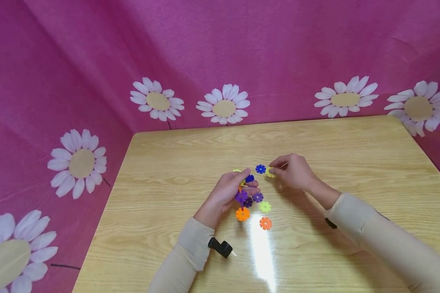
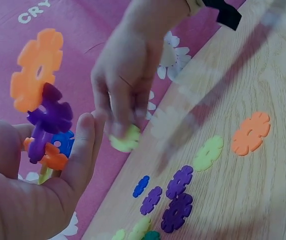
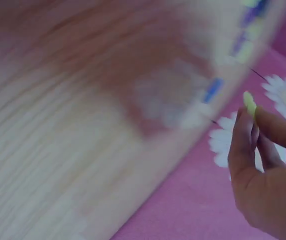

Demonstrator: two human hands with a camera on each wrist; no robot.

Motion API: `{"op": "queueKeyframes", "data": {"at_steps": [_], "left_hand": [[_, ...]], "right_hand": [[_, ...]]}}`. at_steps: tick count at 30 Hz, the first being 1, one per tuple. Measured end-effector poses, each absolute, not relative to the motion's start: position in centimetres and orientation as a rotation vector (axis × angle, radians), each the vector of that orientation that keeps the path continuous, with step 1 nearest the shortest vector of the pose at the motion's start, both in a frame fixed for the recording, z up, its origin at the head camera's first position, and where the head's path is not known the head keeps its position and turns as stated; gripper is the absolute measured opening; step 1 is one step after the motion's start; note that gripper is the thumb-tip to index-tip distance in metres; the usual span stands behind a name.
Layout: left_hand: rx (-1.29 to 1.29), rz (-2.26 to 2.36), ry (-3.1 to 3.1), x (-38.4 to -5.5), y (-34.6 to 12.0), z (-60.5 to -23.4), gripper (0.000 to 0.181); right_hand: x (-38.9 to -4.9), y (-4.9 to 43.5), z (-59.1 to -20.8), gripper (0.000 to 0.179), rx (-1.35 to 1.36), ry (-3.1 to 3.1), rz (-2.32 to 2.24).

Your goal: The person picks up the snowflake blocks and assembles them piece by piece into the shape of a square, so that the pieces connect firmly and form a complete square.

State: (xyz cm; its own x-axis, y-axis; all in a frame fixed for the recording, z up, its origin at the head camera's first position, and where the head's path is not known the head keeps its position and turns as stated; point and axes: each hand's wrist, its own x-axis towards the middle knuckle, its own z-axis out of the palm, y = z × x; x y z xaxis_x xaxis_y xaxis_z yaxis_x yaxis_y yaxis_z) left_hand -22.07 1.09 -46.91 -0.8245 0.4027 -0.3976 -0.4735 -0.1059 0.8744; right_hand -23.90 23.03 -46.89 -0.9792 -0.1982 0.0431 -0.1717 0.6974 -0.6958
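The left hand (image 1: 225, 189) holds a joined cluster of notched plastic discs (image 1: 241, 196) — orange, purple, blue — over the wood-grain worktop (image 1: 150, 203); the right hand (image 1: 296, 173) pinches a yellow-green notched plastic disc (image 3: 249, 103) near a flat blue notched disc (image 1: 258, 169).

Beige long sleeves and black wrist fittings on the person I'm watching remotely.
I see the left cuff (image 1: 198, 240) as a paler, creased band ending the plain left sleeve (image 1: 176, 264); just beside it juts a black fitting (image 1: 224, 248), angular with a blocky end. Beyond the left cuff I make out a bare left hand (image 1: 224, 190). Well apart from that cuff, I have a matching right sleeve (image 1: 392, 242), a bare right hand (image 1: 296, 173) and a second black fitting (image 2: 228, 15), squared-off in the left wrist view.
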Motion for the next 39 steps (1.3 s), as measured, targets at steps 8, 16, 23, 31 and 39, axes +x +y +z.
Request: {"op": "queueKeyframes", "data": {"at_steps": [8, 16, 23, 31, 39], "left_hand": [[0.012, 1.964, 1.624, -22.1, 1.1, -46.8, 0.06], [0.087, 1.985, 1.594, -22.0, 1.4, -46.9, 0.064], [0.088, 1.964, 1.595, -22.0, 1.6, -46.7, 0.056], [0.133, 1.948, 1.581, -22.0, 1.6, -47.0, 0.049], [0.154, 1.937, 1.549, -22.0, 1.5, -47.4, 0.047]], "right_hand": [[-21.7, 22.4, -43.5, 0.031, 0.001, 2.12, -1.804], [-20.6, 21.3, -42.8, 0.031, 0.033, 2.084, -1.84], [-20.7, 21.4, -42.5, 0.034, 0.051, 2.121, -1.876], [-20.7, 21.3, -42.6, 0.032, 0.03, 2.125, -1.844], [-20.8, 21.7, -42.6, 0.033, 0.028, 2.1, -1.813]]}}
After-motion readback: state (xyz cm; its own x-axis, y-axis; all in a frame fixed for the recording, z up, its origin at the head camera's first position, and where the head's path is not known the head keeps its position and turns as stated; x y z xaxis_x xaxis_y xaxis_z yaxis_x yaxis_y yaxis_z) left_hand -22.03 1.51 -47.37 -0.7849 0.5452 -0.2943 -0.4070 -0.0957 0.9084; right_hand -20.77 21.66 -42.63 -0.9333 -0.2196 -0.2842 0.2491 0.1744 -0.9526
